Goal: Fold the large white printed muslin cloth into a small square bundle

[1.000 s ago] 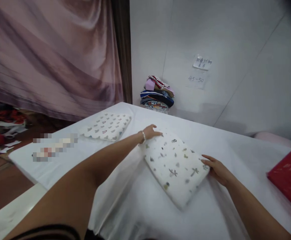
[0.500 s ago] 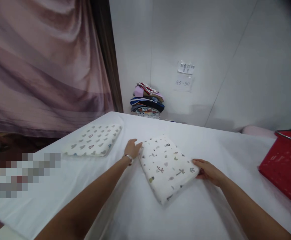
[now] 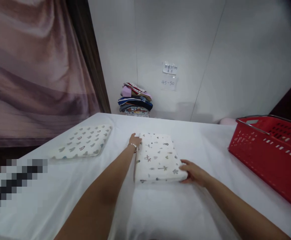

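Observation:
A folded white cloth (image 3: 157,158) printed with small palm trees and animals lies on the white-covered table (image 3: 160,210) in front of me. My left hand (image 3: 135,140), with a bracelet at the wrist, grips its far left edge; part of the fingers is hidden. At its near right corner my right hand (image 3: 192,171) pinches the cloth, thumb on top and fingers lower along the side. Farther left lies a second folded cloth (image 3: 84,141), white with grey heart-like shapes, apart from both hands.
To the right stands a red plastic basket (image 3: 267,160) with metal handles. Behind the table's far edge rises a stack of folded fabrics (image 3: 135,100) against the grey wall. Paper notes (image 3: 169,78) are taped there. A pinkish curtain (image 3: 35,66) hangs at left.
The palm-print cloth has been turned so its near edge now runs roughly straight across, both hands still on it. My view has swung right, showing more of the red basket.

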Demonstrator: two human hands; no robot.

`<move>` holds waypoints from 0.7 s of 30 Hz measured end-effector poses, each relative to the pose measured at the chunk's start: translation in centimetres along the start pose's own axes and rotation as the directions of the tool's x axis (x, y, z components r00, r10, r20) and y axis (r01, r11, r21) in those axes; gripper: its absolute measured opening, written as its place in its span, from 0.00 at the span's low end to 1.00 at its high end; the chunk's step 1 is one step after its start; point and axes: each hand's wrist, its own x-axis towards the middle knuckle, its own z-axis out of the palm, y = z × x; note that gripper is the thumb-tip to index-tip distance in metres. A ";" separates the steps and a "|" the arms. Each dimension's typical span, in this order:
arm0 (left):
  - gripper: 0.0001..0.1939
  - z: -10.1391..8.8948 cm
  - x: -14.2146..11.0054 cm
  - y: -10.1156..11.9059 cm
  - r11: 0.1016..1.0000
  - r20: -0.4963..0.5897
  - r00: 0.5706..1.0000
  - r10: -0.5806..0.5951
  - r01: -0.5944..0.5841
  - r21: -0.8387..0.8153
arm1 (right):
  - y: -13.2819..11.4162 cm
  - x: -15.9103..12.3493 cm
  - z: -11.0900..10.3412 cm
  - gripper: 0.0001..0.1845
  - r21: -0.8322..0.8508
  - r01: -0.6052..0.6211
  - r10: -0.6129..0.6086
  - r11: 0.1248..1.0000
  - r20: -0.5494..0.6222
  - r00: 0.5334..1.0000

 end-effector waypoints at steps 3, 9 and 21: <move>0.26 -0.5 -1.4 0.2 0.996 0.019 0.996 0.083 -0.083 0.013 | 2.1 -2.0 1.5 0.44 0.035 0.000 0.001 0.999 -0.030 1.000; 0.15 0.7 -12.8 -0.9 0.823 0.240 0.808 0.537 -0.565 0.060 | 3.1 -2.9 1.6 0.52 0.125 0.027 -0.018 0.992 -0.073 0.997; 0.16 5.9 -22.1 -0.1 0.478 0.314 0.503 0.805 -0.864 0.156 | 5.3 -5.7 2.9 0.36 0.432 0.176 -0.128 0.884 -0.138 0.982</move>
